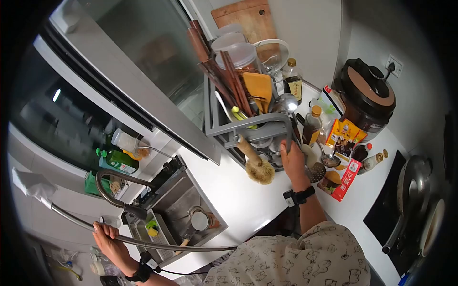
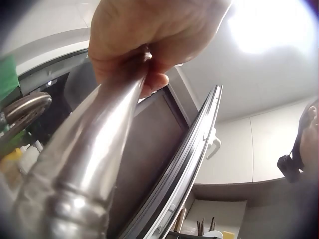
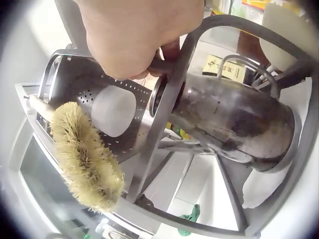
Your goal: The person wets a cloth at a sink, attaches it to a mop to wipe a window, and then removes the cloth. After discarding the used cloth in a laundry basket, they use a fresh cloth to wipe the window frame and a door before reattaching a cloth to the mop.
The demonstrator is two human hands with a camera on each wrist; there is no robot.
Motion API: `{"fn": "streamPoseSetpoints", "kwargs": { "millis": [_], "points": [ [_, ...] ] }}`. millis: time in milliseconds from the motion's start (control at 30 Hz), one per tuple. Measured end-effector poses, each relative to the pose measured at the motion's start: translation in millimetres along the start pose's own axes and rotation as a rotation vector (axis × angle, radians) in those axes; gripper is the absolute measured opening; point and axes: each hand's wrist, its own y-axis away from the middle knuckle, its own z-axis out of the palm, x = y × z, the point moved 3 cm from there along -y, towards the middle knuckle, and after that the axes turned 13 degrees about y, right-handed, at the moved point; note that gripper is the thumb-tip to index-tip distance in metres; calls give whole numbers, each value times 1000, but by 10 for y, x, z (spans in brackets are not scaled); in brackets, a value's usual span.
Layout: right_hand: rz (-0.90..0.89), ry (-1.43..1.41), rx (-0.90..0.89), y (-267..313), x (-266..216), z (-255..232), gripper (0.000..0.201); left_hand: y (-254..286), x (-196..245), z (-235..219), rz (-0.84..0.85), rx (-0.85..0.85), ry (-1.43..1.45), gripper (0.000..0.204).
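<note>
My left hand [image 1: 109, 238] grips a long shiny metal pole [image 1: 157, 246] that slants over the sink; a white cloth-like piece [image 1: 32, 185] covers its far end. Seen close in the left wrist view, the pole [image 2: 94, 144] is round and ringed, with my fingers curled round it. My right hand [image 1: 293, 162] holds the front corner of a grey metal rack [image 1: 248, 125]. On this rack are chopsticks, an orange spatula [image 1: 257, 89] and lidded jars [image 1: 238, 56]. A bristle brush [image 1: 257, 167] hangs from its front. Under my right hand a metal pitcher [image 3: 234, 119] lies behind the bars.
The sink [image 1: 179, 205] with its curved faucet [image 1: 107, 186] is below the window. Sauce bottles [image 1: 312, 125], seasoning packets [image 1: 347, 180] and a rice cooker [image 1: 367, 95] crowd the counter's right side. A cooktop with pans [image 1: 412, 183] sits farther right. An open window sash [image 1: 138, 95] juts toward the rack.
</note>
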Motion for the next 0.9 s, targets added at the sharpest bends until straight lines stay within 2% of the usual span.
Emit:
{"fn": "streamPoseSetpoints", "kwargs": {
  "millis": [100,167,200,300,367,500,533,600,733,900],
  "points": [
    [77,-79,-105,-36,60,-110,23,-51,-80,76,-52,-12,54,18],
    [43,-75,-94,-63,122,-149,24,-94,-136,151,-58,-5,50,18],
    [92,-60,-113,-82,177,-156,26,-109,-166,202,-66,-27,63,18],
    [151,41,-120,-119,553,-67,31,-162,-256,286,-100,-53,110,17],
    [165,-97,-112,-160,590,-208,33,-167,-305,366,-124,-43,121,16],
    [176,-175,-95,-247,546,-477,26,-157,-422,497,-167,-75,186,17],
    [156,-174,-104,-261,570,-474,26,-163,-454,492,-184,-85,198,17],
    [-36,-36,68,-287,603,-538,21,-153,-501,518,-181,-95,176,17],
    [-73,21,45,-306,683,-589,20,-153,-560,571,-192,-104,121,20],
    [-33,32,2,-341,865,-547,21,-121,-587,599,-206,-78,125,21]
  ]
}}
